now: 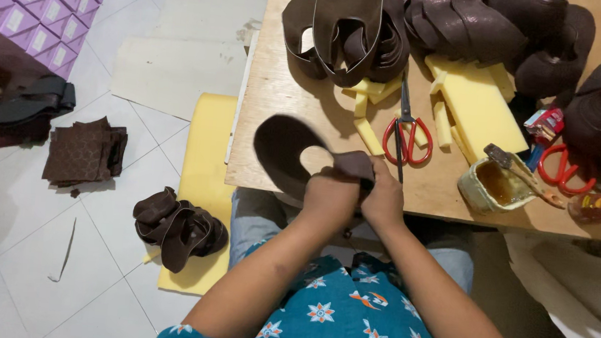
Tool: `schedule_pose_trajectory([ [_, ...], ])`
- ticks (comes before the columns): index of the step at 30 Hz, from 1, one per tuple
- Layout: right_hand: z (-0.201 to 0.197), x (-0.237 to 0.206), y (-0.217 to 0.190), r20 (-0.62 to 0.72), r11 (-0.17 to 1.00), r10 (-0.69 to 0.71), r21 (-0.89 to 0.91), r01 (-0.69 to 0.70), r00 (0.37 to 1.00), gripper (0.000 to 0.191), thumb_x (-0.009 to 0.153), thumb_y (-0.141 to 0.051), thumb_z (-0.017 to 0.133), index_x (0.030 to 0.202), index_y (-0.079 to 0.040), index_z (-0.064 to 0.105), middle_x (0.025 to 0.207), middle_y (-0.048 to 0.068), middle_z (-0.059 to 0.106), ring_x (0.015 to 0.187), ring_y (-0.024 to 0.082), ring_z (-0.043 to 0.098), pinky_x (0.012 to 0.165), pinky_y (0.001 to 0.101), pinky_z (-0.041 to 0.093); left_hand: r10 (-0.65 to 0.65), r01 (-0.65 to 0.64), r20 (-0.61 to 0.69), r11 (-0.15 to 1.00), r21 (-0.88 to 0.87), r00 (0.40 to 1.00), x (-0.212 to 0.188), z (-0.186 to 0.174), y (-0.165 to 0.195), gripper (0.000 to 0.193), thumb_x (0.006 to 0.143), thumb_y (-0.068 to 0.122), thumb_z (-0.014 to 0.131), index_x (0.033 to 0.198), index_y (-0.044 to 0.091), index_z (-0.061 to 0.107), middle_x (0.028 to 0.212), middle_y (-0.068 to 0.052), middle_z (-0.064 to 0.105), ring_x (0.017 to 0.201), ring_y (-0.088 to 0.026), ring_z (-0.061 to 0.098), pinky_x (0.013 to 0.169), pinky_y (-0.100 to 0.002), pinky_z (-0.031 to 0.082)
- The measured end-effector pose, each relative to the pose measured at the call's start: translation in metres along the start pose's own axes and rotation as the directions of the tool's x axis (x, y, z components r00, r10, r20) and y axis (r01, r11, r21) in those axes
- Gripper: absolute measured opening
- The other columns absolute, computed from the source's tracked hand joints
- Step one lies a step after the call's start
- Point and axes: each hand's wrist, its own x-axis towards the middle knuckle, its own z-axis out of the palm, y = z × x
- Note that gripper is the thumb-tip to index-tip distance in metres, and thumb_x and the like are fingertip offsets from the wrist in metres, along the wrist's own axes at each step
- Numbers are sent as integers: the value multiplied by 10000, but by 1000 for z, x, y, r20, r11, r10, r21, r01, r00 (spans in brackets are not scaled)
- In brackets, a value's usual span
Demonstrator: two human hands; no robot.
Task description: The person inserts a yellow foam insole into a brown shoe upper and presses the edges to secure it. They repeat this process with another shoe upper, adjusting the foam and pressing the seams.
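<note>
I see my left hand (330, 196) and right hand (382, 197) pressed together at the near edge of the wooden board (283, 117), both closed on a dark brown leather piece (288, 150). To the right, red scissors (407, 131), then a pot (488, 187) of amber glue with a brush (522, 172) in it.

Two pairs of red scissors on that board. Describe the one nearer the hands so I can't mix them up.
On the plywood board, look just beyond the right hand. The red-handled scissors lie there, blades pointing away toward the yellow foam strips. Unlike the other red scissors, beyond the glue pot, these lie fully in view.
</note>
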Motion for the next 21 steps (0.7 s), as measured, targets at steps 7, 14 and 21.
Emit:
schedule_pose_trajectory([
  [7,16,6,35,309,600,429,605,-524,849,187,936,-88,670,1098,2,690,907,85,707,732,148,622,625,316,500,175,-152,-311,984,98,934,1,-23,15,84,761,115,667,836,89,639,859,-119,627,825,-302,634,736,-421,492],
  [14,26,-1,55,366,300,357,827,-476,859,221,902,-38,543,1091,-13,656,968,91,705,840,193,680,719,328,564,378,-327,-467,926,190,799,-21,-24,12,110,814,156,635,882,69,632,1007,-115,631,908,-275,619,848,-394,503],
  [21,45,29,50,347,145,48,925,-350,937,251,1019,-222,508,1175,-82,647,1153,97,661,1069,230,633,943,352,529,329,-308,-500,943,127,801,-5,-50,15,198,853,162,652,1008,47,695,1033,-146,645,955,-309,652,861,-405,498],
])
